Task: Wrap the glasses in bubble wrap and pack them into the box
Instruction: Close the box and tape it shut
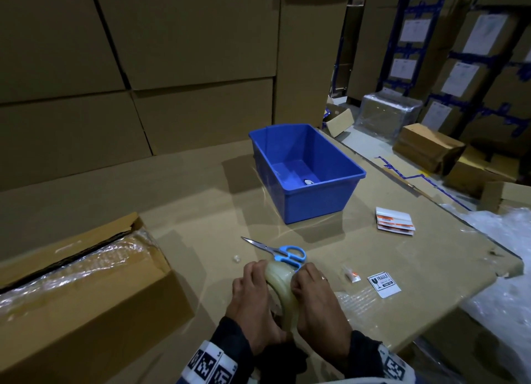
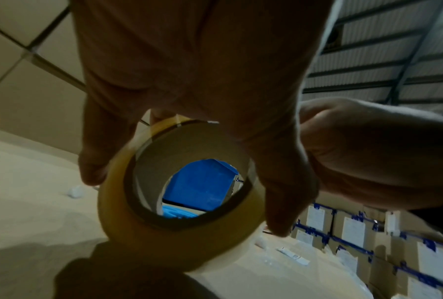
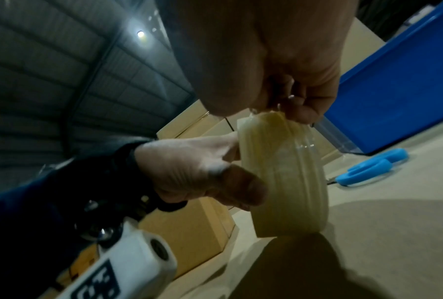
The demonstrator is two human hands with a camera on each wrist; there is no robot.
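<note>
Both hands hold a roll of clear packing tape (image 1: pixel 279 283) upright just above the cardboard work surface. My left hand (image 1: pixel 251 294) grips the roll (image 2: pixel 179 228) from the side, thumb and fingers curled round its rim. My right hand (image 1: pixel 313 294) pinches at the tape's outer layer on top of the roll (image 3: pixel 284 172), fingertips (image 3: pixel 302 113) bent onto it. The open cardboard box (image 1: pixel 94 303) at the left has bubble wrap (image 1: pixel 86 264) showing inside. No glasses show in any view.
Blue-handled scissors (image 1: pixel 284 251) lie just beyond the hands. A blue plastic bin (image 1: pixel 324 194) stands further back. A fragile label (image 1: pixel 383 281), a stack of stickers (image 1: pixel 395 221) and a bubble wrap sheet (image 1: pixel 359 300) lie to the right. Loose plastic wrap (image 1: pixel 505 254) hangs off the right edge.
</note>
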